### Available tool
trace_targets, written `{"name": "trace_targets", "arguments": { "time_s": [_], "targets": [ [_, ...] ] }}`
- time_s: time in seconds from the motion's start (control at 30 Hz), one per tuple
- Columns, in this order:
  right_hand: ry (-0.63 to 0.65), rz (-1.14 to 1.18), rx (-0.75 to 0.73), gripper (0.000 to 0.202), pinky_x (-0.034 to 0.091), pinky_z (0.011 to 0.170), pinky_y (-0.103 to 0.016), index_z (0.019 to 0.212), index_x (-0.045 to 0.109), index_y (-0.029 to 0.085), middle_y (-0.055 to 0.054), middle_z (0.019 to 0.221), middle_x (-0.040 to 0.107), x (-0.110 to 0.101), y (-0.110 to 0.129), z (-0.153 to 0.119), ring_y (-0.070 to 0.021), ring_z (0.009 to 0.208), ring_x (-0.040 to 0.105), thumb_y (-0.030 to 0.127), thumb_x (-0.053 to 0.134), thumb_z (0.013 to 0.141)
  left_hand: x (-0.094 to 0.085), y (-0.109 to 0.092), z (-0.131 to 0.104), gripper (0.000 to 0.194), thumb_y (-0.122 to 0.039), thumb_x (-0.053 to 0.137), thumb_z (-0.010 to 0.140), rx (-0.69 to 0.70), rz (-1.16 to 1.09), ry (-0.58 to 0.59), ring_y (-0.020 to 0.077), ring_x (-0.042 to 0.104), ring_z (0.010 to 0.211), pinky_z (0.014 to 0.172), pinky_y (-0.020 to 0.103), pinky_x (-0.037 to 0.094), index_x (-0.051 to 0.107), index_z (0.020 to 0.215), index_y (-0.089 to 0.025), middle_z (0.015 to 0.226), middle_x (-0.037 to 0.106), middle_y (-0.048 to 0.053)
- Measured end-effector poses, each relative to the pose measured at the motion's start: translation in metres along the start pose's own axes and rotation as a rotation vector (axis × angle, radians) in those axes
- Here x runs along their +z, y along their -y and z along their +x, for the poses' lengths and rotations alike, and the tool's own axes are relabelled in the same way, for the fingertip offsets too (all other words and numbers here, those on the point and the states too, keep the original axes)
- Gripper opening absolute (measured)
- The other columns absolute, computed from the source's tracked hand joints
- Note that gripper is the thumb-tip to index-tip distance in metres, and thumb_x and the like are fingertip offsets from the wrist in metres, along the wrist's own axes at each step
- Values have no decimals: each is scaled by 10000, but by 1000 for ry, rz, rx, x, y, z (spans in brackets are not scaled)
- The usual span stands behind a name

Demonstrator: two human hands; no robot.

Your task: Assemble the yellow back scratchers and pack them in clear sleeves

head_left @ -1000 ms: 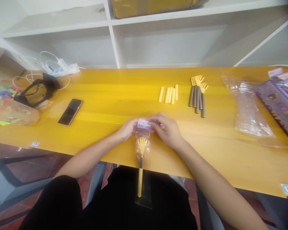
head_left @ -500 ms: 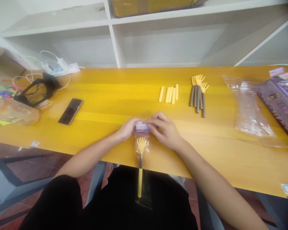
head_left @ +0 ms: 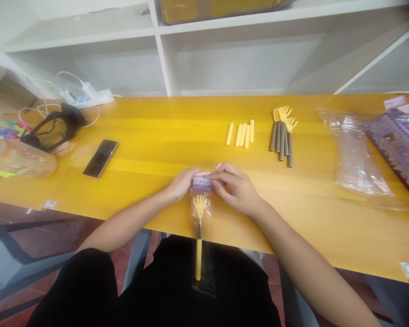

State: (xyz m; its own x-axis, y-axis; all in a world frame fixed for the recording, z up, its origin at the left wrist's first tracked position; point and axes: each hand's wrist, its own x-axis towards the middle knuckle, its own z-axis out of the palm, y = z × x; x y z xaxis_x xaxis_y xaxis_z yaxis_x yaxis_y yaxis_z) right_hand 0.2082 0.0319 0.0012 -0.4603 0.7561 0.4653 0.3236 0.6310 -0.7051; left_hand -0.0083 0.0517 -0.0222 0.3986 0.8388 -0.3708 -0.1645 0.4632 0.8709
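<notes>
A small purple printed card [head_left: 202,182] lies at the top of a clear plastic bag [head_left: 207,222] near the table's front edge. Inside the bag is a yellow hand-shaped scratcher [head_left: 198,254] with a metal rod and yellow handle, its lower part hanging past the edge over my lap. My left hand [head_left: 183,184] grips the card's left side. My right hand [head_left: 234,188] has its fingers bent together at the card's right side, with a small bit of pink at the index finger. Farther back lie several yellow tubes [head_left: 241,135] and several metal rods with yellow claw heads [head_left: 282,136].
A phone [head_left: 100,158] lies to the left, near a black frame-like object [head_left: 54,129], a power strip [head_left: 92,99] and a bag of colourful pieces [head_left: 23,159]. At right are clear bags [head_left: 357,159] and purple packaging [head_left: 398,150]. White shelves [head_left: 162,54] stand behind.
The fingers of my right hand have shifted slightly right and up on the card, and more of the card shows. My left hand has hardly moved.
</notes>
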Motion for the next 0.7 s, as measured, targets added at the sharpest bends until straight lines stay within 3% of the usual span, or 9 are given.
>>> {"name": "trace_targets", "arguments": {
  "time_s": [0.1,0.27,0.37,0.53,0.7],
  "targets": [
    [-16,-4,-22,266,570,839,-408,1228,758,269,-84,1034,649,0,0,1,-222,939,658,239,560,1053,-1,6,0,561,-634,621,951,57,26,7,275,789,831,814,406,630,811,1026,-111,966,827,141],
    [-42,-25,-57,277,560,851,-402,1246,741,256,-84,1045,644,1,-2,1,-224,970,658,181,563,1047,7,8,-1,613,-668,583,990,204,22,-5,296,739,1198,1051,415,561,786,1259,-156,1323,771,147],
    [-23,-28,-58,298,557,847,-398,1268,728,264,-82,1061,649,1,-1,1,-224,971,661,168,556,1044,10,7,-1,619,-678,547,1011,244,14,27,304,676,1329,1136,428,513,775,1306,-184,1411,728,142],
    [13,-27,-16,281,547,807,-387,1263,715,262,-79,1062,636,1,0,1,-212,904,644,188,561,1040,8,6,-1,624,-657,506,1040,229,49,63,303,688,1302,1141,442,507,759,1340,-172,1385,741,147],
    [47,-37,2,252,523,766,-373,1251,700,261,-70,1022,608,1,2,1,-202,849,611,230,548,1053,8,3,-2,560,-607,467,1074,247,107,88,284,613,1410,1194,426,461,742,1372,-222,1495,678,104]
  ]
}}
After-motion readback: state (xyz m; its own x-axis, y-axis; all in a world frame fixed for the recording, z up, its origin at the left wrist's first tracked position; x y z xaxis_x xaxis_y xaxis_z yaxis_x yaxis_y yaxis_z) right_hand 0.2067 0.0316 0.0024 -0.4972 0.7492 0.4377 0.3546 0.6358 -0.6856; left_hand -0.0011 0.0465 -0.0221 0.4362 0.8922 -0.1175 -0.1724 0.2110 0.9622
